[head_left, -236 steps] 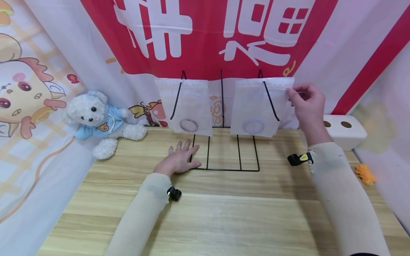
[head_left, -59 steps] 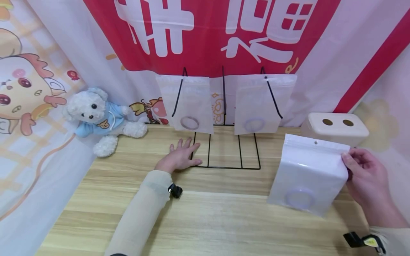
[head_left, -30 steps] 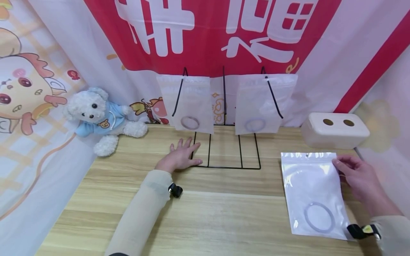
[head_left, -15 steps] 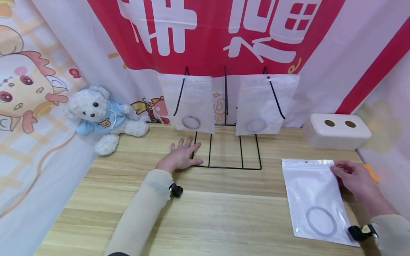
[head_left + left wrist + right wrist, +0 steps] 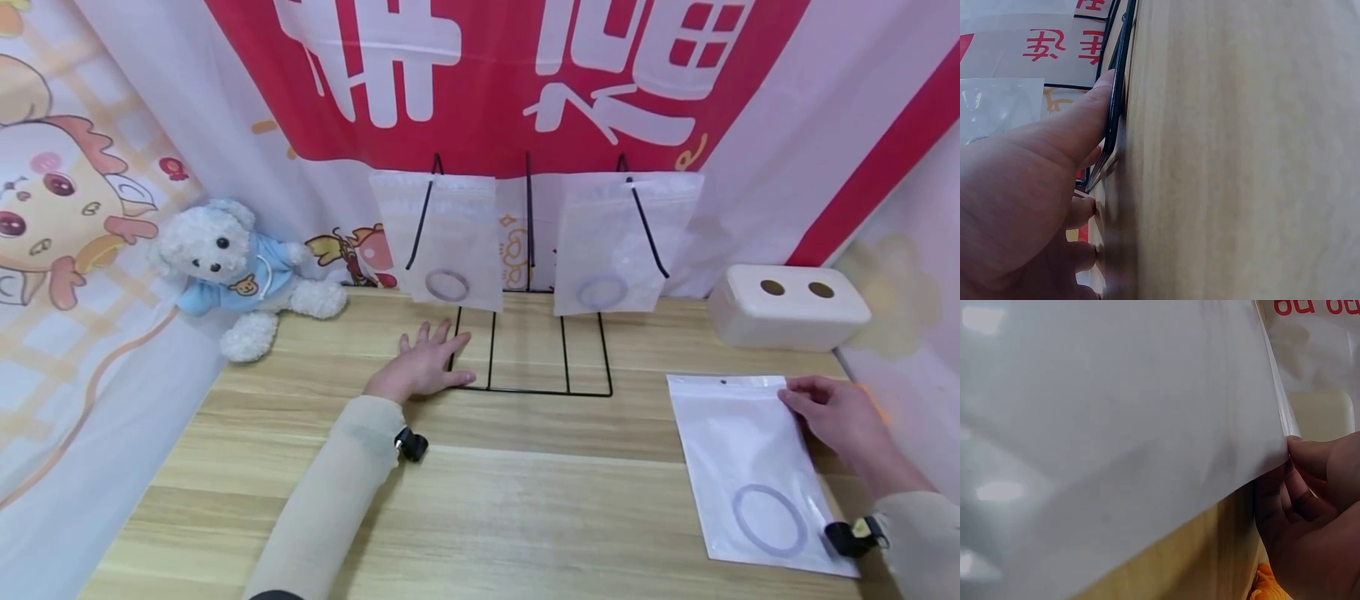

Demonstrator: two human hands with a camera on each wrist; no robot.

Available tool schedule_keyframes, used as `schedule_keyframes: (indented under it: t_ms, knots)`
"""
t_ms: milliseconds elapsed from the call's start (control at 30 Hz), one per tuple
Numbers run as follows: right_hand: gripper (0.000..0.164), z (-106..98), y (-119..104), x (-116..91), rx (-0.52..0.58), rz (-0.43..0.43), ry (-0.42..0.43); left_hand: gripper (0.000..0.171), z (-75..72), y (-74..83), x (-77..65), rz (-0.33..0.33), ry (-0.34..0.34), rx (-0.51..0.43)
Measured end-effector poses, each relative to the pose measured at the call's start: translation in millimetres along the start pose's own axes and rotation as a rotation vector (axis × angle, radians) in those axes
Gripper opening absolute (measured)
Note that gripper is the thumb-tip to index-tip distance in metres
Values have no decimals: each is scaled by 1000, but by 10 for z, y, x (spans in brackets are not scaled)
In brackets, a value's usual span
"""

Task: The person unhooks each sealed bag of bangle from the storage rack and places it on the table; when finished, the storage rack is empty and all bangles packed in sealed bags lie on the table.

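Two white plastic bags (image 5: 468, 233) hang from a black wire rack (image 5: 531, 392), whose base the left hand (image 5: 418, 367) touches, fingers spread; well apart, the right hand (image 5: 843, 421) pinches the upper corner of a glossy white zip bag (image 5: 742, 454) at the pale wooden tabletop's (image 5: 525, 508) right side.

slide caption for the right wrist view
A right hand pinches the edge of a white bag, wooden tabletop showing below.
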State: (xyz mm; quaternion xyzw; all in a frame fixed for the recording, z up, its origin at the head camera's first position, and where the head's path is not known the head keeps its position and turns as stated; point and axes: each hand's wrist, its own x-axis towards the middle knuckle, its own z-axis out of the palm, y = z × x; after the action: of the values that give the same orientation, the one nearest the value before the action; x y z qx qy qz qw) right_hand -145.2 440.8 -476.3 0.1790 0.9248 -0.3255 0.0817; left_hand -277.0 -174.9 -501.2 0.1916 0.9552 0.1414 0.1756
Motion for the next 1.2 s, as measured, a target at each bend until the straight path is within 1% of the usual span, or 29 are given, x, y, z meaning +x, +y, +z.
schedule_keyframes:
  t_ms: [100,167,200,367,400,533,700,900,1067,1200]
  knots:
    - [53,-12,15,11,-15,-4,6,93,-38,45,-41,-2,-3,-1]
    - [52,-24,24,24,-21,2,4,92,-75,89,-80,-6,-8,-6]
    - [51,-29,28,32,-20,13,-1,92,-77,88,-82,-5,-9,-9]
    - [49,-30,68,100,-19,67,3,92,-34,23,-14,-10,-11,-14]
    - [49,-23,75,111,-22,75,8,92,-6,-12,15,-7,-6,-17]
    - [48,-16,80,117,-32,104,10,93,-23,13,-7,-3,-4,-19]
    - [50,-44,63,101,-43,101,-22,94,-50,42,-40,-3,-7,-32]
    - [54,-79,48,83,-51,89,-58,93,-36,23,-24,-6,-9,-27]
    - [55,-88,45,76,-59,96,-70,93,-15,-5,11,-9,-17,-16]
    - [54,-88,45,84,-69,81,-63,92,-22,-2,7,-13,-15,-19]
